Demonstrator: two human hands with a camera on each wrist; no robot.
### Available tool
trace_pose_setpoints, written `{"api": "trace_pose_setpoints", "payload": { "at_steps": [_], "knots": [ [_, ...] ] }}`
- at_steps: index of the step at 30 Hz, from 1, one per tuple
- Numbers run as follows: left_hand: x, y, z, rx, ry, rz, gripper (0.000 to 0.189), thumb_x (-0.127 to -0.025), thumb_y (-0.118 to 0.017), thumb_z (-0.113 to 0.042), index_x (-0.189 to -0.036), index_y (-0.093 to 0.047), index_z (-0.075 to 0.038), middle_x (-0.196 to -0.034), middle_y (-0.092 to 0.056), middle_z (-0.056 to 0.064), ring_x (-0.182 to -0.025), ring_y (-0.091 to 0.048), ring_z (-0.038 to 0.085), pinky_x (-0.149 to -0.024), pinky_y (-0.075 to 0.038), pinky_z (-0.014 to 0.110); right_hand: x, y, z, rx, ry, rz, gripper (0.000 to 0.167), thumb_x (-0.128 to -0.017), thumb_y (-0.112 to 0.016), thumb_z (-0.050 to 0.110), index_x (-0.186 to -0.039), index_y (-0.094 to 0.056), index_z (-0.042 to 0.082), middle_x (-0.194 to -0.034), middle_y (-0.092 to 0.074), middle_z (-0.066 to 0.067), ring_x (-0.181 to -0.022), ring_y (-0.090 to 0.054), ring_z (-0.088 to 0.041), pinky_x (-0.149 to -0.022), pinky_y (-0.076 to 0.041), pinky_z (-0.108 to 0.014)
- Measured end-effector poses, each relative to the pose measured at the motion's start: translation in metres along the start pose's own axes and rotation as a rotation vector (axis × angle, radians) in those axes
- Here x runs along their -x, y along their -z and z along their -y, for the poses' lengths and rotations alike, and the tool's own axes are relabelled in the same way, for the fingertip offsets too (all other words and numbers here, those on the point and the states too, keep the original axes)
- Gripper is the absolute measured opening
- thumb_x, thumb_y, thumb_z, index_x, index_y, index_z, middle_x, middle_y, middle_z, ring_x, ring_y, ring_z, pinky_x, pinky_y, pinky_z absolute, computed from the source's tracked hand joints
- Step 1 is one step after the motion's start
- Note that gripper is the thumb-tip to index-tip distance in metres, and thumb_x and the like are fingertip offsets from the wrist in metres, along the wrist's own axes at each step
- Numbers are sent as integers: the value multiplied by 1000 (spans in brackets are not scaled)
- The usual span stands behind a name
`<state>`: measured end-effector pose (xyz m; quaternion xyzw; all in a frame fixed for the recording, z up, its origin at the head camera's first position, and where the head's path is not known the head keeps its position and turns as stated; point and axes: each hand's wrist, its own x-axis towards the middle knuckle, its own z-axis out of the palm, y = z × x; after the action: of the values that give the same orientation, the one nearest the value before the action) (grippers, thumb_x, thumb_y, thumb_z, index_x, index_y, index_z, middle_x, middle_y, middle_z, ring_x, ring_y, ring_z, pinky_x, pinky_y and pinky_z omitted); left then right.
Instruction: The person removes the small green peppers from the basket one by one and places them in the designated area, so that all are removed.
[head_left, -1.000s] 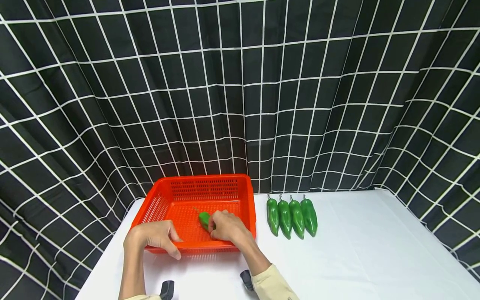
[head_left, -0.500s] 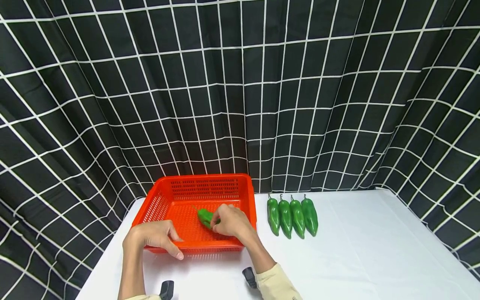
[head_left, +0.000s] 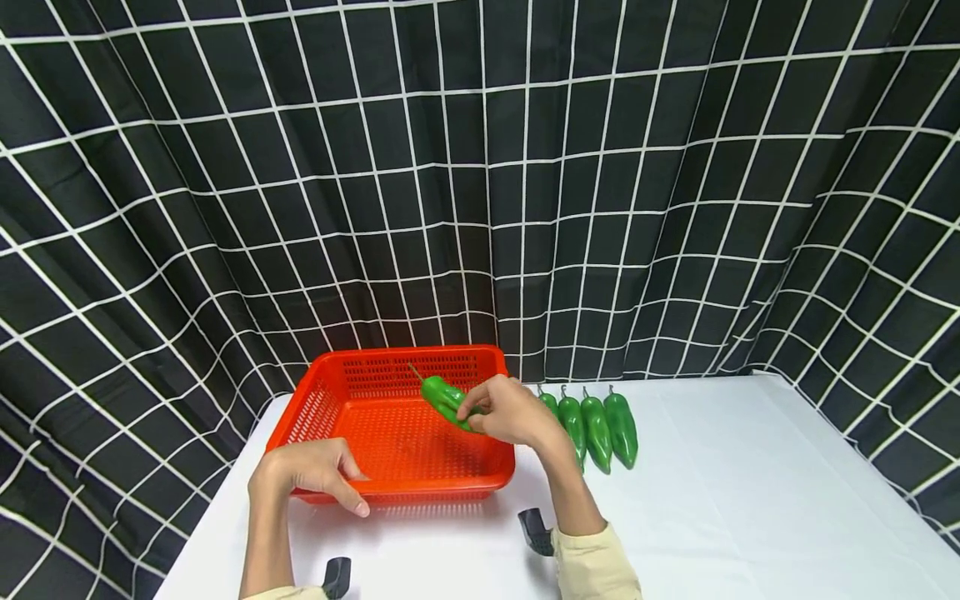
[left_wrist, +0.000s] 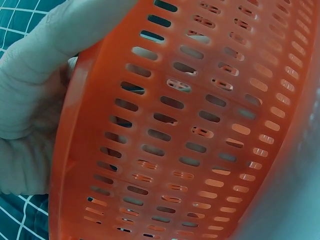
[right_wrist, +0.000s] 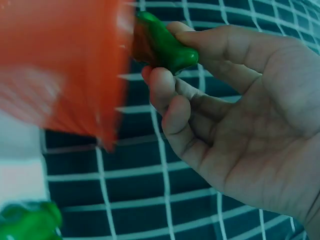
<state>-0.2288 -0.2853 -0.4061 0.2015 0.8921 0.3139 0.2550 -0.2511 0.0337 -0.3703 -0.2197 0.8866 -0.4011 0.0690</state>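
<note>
Between the thumb and fingers of my right hand (head_left: 510, 410) is a green chili pepper (head_left: 446, 396), pinched near its lower end with the thin stem pointing up and left. It is raised above the right part of a red plastic basket (head_left: 420, 486). In the right wrist view the pepper (right_wrist: 167, 45) shows at the fingertips, beside the blurred basket wall (right_wrist: 55, 65). My left hand (head_left: 315, 472) grips the basket's front rim near the left corner, thumb outside. The left wrist view shows that hand (left_wrist: 35, 95) over the rim of the slotted wall (left_wrist: 170, 120).
Several green peppers (head_left: 597, 433) lie side by side on the white table (head_left: 735, 500), right of the basket; my right hand and wrist partly cover the leftmost ones. A black curtain with a white grid (head_left: 420, 192) hangs behind and along both sides.
The right hand has lifted the pepper off the basket floor and carried it up and right. The left hand has stayed on the rim.
</note>
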Motion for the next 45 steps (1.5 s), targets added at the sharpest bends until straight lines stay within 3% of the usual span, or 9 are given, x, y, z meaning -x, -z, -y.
{"api": "trace_pose_setpoints", "payload": {
  "at_steps": [5,12,17,23,27,33,36,41,45],
  "knots": [
    [0,-1,-1,-7,34,-17,39,-68,-91,-34,-65,-73,1,-55,-35,-13,-60,-36,7,-54,-23,24,15,30,-13,3,-20,-77,17,-89,-69,-1,-99,-81,7,-85,-68,-6,-56,-47,-12,-55,-39,-25],
    [1,-3,-2,-10,47,-20,37,-69,-90,-32,-64,-73,0,-55,-33,-13,-59,-34,8,-54,-22,24,40,66,-35,-55,-72,-161,20,-91,-65,-2,-106,-78,2,-96,-68,-15,-64,-62,-13,-58,-49,-28],
    [1,-2,-4,-23,61,-29,36,-67,-90,-34,-64,-73,-2,-55,-34,-13,-60,-35,8,-54,-23,25,58,87,-51,-24,-93,-243,19,-93,-65,0,-110,-75,-2,-96,-73,-19,-70,-67,-18,-63,-52,-32],
    [1,-2,-5,-34,71,-35,33,-67,-90,-35,-65,-75,-5,-55,-37,-13,-62,-38,8,-55,-24,24,75,104,-78,47,-246,-325,23,-95,-65,3,-116,-72,-3,-100,-72,-24,-80,-76,-27,-70,-52,-38],
    [1,-2,-5,-28,66,-27,35,-67,-90,-35,-64,-74,-4,-55,-36,-13,-61,-38,7,-54,-24,24,83,112,-100,76,-373,-335,26,-95,-64,4,-120,-69,-3,-104,-74,-29,-82,-77,-31,-72,-49,-44],
    [1,-2,-6,-11,73,-26,35,-68,-89,-34,-64,-73,-2,-55,-37,-13,-60,-38,8,-54,-24,24,91,115,-138,107,-525,-351,47,-90,-68,3,-134,-56,-6,-101,-72,-33,-78,-74,-31,-70,-50,-43],
    [0,-2,-5,2,66,-16,37,-69,-89,-32,-65,-72,0,-55,-38,-13,-60,-38,8,-53,-24,24,93,114,-158,92,-595,-343,56,-85,-70,1,-135,-49,-11,-102,-69,-36,-75,-72,-30,-77,-53,-52],
    [0,-1,-5,0,49,-4,31,-70,-88,-31,-66,-76,-3,-55,-41,-13,-60,-38,7,-54,-24,23,96,108,-180,11,-663,-302,67,-84,-67,-1,-141,-37,-17,-107,-66,-40,-71,-75,-27,-99,-47,-66],
    [0,-2,-4,-10,42,-7,28,-70,-89,-32,-67,-78,-6,-56,-41,-14,-61,-39,6,-54,-24,23,99,104,-184,-7,-700,-263,68,-84,-67,3,-142,-37,-18,-95,-71,-29,-73,-71,-25,-94,-49,-62]
  ]
}}
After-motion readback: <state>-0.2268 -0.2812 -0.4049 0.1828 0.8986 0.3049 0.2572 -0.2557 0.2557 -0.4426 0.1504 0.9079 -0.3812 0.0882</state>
